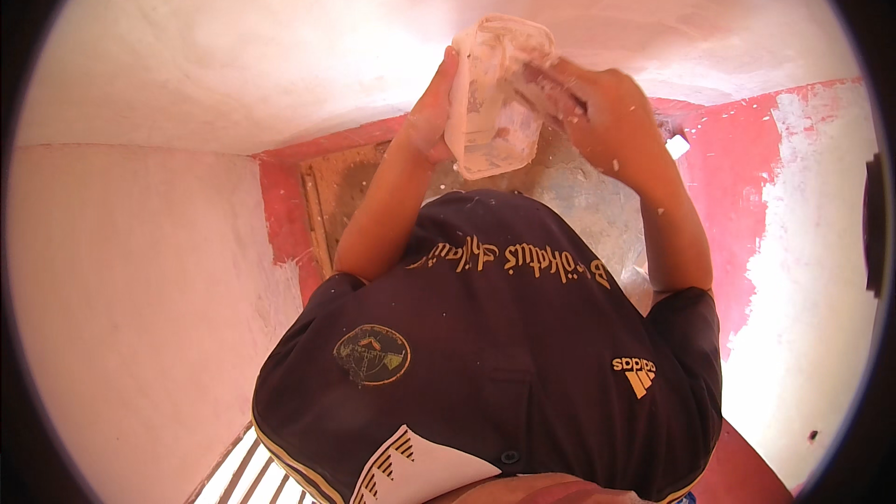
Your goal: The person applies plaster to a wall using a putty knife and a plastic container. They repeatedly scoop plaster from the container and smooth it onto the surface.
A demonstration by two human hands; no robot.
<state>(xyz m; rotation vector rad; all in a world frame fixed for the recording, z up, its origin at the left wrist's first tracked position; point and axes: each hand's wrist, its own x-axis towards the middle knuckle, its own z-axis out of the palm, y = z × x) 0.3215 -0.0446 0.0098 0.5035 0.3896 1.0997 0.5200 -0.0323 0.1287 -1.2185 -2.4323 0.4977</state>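
Observation:
A rectangular, translucent plastic tub (pixel 499 154) is tilted up in front of my chest, its inside smeared with whitish paste. My left hand (pixel 437 112) is closed on the tub's left side, thumb along the rim. Over the right side of the tub's opening, my right hand (pixel 607 112) has its fingers bent inward. Those fingers are partly blurred and specked with white, and a dark, flat shape shows by their tips. Whether that shape is a tool, I cannot make out.
A pale, patchy plastered wall (pixel 280 56) rises close ahead. A red band (pixel 742 187) runs along its lower part and down the right, partly covered with white. A brownish grey floor (pixel 597 196) shows below the tub. Another pale wall (pixel 131 299) stands at left.

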